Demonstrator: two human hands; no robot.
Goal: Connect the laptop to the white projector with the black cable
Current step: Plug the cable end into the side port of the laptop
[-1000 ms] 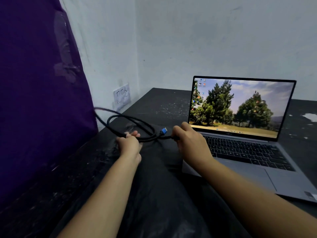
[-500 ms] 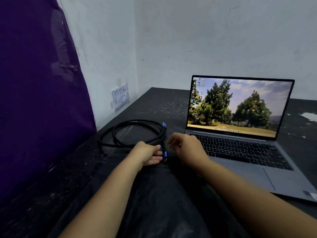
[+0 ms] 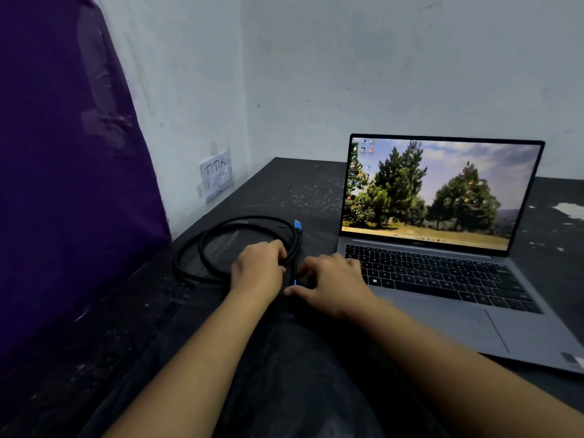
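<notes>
The black cable (image 3: 249,219) lies coiled in a loop on the dark table (image 3: 300,184), left of the open grey laptop (image 3: 442,279), whose screen is lit. One blue-tipped plug (image 3: 297,225) points away at the coil's far right. My left hand (image 3: 257,270) rests on the coil's near right side with fingers curled over the strands. My right hand (image 3: 331,282) is just left of the laptop's keyboard, thumb and fingers around the second blue-tipped plug (image 3: 295,282). No white projector is in view.
A purple cloth (image 3: 63,184) hangs along the left side. A taped paper label (image 3: 216,175) sits low on the white wall by the table's far left corner. Crumpled black plastic sheeting (image 3: 300,374) covers the near table between my forearms.
The cable, held up between both hands a second ago, now lies coiled on the table. My left hand has closed over the coil and my right hand has moved onto the near plug.
</notes>
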